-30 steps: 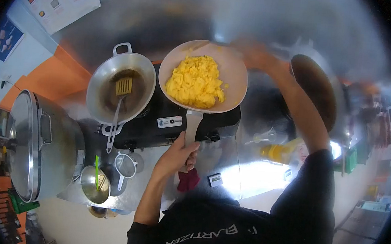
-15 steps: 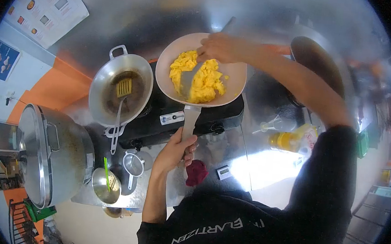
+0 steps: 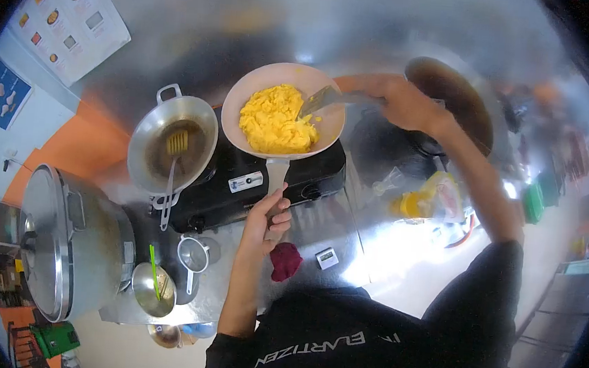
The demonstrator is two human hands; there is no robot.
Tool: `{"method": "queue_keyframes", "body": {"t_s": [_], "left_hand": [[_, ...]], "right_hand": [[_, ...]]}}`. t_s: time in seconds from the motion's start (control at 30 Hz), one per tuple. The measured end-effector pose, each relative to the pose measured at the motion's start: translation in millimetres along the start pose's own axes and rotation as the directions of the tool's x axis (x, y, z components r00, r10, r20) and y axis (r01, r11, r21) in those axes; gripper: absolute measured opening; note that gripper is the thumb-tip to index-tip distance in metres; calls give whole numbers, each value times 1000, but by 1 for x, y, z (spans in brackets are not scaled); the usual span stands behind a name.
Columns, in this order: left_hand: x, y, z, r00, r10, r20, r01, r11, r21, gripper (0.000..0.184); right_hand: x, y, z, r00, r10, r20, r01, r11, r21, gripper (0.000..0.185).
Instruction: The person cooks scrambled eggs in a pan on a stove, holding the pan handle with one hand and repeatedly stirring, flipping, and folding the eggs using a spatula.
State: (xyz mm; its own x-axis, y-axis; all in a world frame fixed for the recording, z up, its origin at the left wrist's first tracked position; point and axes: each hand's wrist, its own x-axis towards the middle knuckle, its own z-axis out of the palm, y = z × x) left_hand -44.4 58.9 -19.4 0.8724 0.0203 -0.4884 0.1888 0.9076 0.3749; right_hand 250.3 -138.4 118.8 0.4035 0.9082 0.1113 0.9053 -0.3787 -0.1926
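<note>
Scrambled eggs (image 3: 278,124) lie heaped in the pale frying pan (image 3: 331,126), which sits over the black stove (image 3: 319,175); whether its base touches the burner, I cannot tell from this view. My left hand (image 3: 267,220) is wrapped around the pan handle (image 3: 276,174), fingers curled in a firm grip. My right hand (image 3: 415,105) appears closed on a metal spatula (image 3: 320,100) — blur hides the exact finger placement — with the blade at the mound's right edge. For clean work here, I'd hold the blade low and nearly flat, slide it under the curds rather than chop, and let the left hand brace against each push. Small bits lie loose near the pan's right wall — easy to miss, I judge.
</note>
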Motion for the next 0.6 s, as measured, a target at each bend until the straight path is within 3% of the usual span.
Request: {"method": "queue_keyframes", "body": {"t_s": [0.1,0.23,0.33,0.47,0.57,0.6], "left_hand": [[0,-7,-1,998,-27,57,32,995,-91,31],[0,-10,-3,988,-77,132,108,964,-244,29],[3,-16,-2,996,-49,70,67,953,-294,27],[4,-27,-1,996,82,45,-78,993,-85,24],[2,-37,13,989,141,-40,-138,989,54,21],[6,-40,13,989,143,-42,-140,988,64,19]], "right_hand": [[-5,-6,4,997,-53,-59,55,998,29,46],[-7,-11,5,997,-47,-59,38,990,-134,45],[0,-14,-2,1000,4,25,0,985,-175,41],[13,-46,-24,977,154,146,-89,922,-377,37],[26,-31,-8,987,55,149,21,884,-468,33],[29,-36,-8,982,96,162,-9,883,-469,33]]}}
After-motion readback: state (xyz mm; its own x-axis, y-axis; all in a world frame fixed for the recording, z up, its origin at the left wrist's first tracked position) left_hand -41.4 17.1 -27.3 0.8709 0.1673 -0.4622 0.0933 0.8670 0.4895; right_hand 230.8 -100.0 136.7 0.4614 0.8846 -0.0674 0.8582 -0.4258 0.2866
